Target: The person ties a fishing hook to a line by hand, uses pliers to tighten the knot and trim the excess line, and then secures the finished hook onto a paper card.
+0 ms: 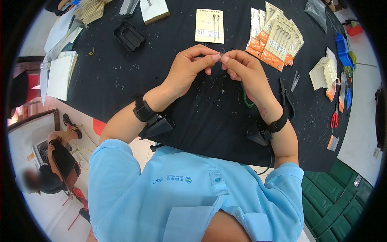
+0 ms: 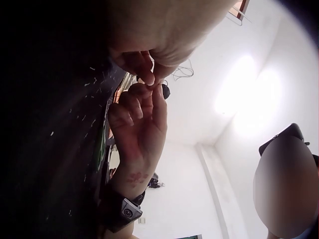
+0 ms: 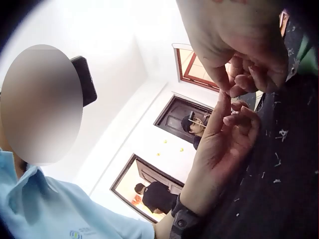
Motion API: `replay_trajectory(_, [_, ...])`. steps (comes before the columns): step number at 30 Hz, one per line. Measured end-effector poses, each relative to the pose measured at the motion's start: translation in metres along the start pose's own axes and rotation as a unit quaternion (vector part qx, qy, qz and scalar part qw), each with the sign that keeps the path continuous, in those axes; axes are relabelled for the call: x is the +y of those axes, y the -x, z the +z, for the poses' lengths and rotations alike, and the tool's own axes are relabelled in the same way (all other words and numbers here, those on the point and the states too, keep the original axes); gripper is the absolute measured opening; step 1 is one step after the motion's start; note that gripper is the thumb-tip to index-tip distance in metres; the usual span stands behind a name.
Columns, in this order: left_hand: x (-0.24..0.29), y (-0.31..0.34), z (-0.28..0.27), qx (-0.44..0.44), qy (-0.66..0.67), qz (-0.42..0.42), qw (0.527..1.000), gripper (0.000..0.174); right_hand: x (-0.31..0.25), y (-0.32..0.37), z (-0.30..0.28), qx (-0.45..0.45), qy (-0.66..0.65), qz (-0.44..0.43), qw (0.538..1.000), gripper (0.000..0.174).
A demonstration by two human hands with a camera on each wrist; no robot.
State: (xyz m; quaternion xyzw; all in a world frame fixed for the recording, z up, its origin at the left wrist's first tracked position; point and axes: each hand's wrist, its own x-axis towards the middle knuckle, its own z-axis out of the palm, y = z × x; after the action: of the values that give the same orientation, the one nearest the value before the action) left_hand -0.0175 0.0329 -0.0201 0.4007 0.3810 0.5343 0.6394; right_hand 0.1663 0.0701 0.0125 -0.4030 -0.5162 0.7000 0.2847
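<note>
Both hands meet over the dark tabletop, fingertips together. My left hand [image 1: 183, 68] pinches thin fishing line between thumb and forefinger. Opposite it, my right hand [image 1: 246, 70] pinches at the same spot, its other fingers curled in. A loop of the fishing line [image 2: 184, 70] shows past the fingertips in the left wrist view; a small dark bit at the pinch is mostly hidden. Just beyond the hands lies a cream card [image 1: 203, 26] with a few hooks on it. In the right wrist view the left hand [image 3: 219, 144] reaches up to the right fingertips.
Fishing-hook packs [image 1: 278, 40] fan out at the far right. Black-handled scissors [image 1: 287, 99] lie by the right wrist, with green handles [image 1: 246, 99] under that forearm. A black tray [image 1: 129, 35] sits far left. Red-handled scissors [image 1: 334, 120] lie right; line scraps dot the black cloth [image 1: 201, 133].
</note>
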Motion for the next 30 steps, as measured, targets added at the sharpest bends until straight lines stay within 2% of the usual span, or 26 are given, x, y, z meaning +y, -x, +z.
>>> replay_trajectory(6, [0.0004, 0.0003, 0.0012, -0.002, 0.009, 0.01, 1.0, 0.017, 0.0001, 0.0001, -0.0003, -0.009, -0.012, 0.016, 1.0, 0.024])
replay_trajectory(14, [-0.0012, 0.0021, 0.0029, 0.015, 0.017, 0.0, 1.0, 0.016, 0.0049, 0.0014, 0.0039, -0.008, -0.146, 0.03, 0.989, 0.017])
replay_trajectory(25, [-0.0015, 0.0028, 0.0041, 0.007, 0.029, 0.008, 1.0, 0.015, 0.0076, 0.0026, 0.0074, 0.002, -0.113, 0.015, 0.994, 0.016])
replay_trajectory(30, [0.0006, 0.0041, 0.0043, -0.003, 0.055, -0.031, 0.998, 0.015, 0.009, 0.002, 0.0062, 0.005, -0.062, -0.004, 0.998, 0.016])
